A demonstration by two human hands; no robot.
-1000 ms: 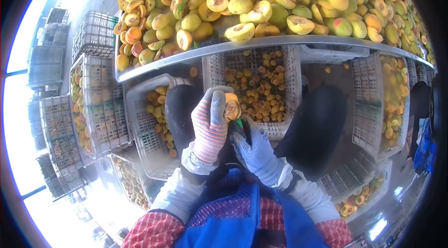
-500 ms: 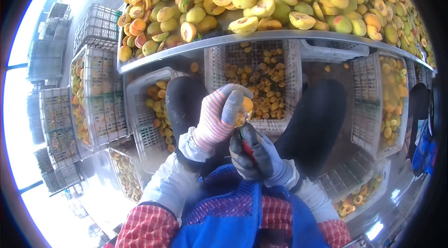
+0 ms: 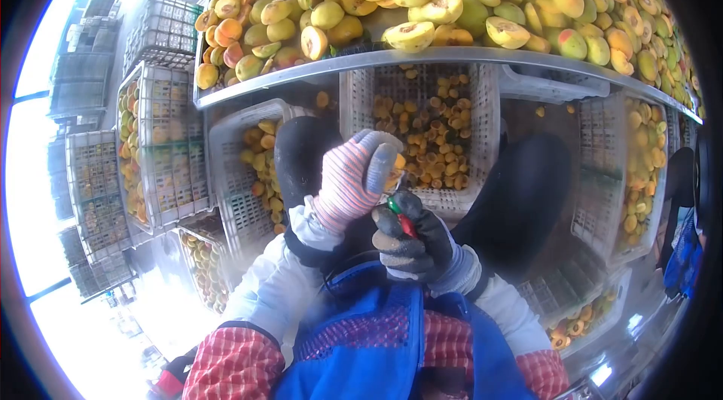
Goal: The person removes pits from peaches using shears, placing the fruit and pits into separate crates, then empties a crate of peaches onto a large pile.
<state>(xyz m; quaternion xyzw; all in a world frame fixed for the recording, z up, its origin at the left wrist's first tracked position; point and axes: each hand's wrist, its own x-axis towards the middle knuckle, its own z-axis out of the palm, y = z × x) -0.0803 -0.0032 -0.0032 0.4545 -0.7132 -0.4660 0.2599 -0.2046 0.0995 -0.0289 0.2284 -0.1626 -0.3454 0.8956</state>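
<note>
My left hand (image 3: 355,176), in a striped knit glove, is closed around a yellow peach half (image 3: 395,174), mostly hidden by the fingers. In my right hand (image 3: 419,240), gloved in dark-coated grey, sits a small pitting tool with a red and green handle (image 3: 404,219). Its metal end (image 3: 395,181) reaches up to the cut side of the peach half. Both hands meet above my lap. Just beyond them, between my knees, a white plastic crate (image 3: 482,136) holds many small yellow fruit pieces.
A metal-edged table (image 3: 331,66) heaped with whole and halved peaches (image 3: 444,4) spans the front. Crates of fruit stand at my left (image 3: 233,148) and right (image 3: 599,174). Stacked crates (image 3: 169,144) rise further left. Another person's dark-clad leg (image 3: 680,174) shows at the far right.
My right hand has turned and dropped slightly away from the peach half, baring more of the tool's handle. The left hand keeps its hold. The whole view has shifted a little.
</note>
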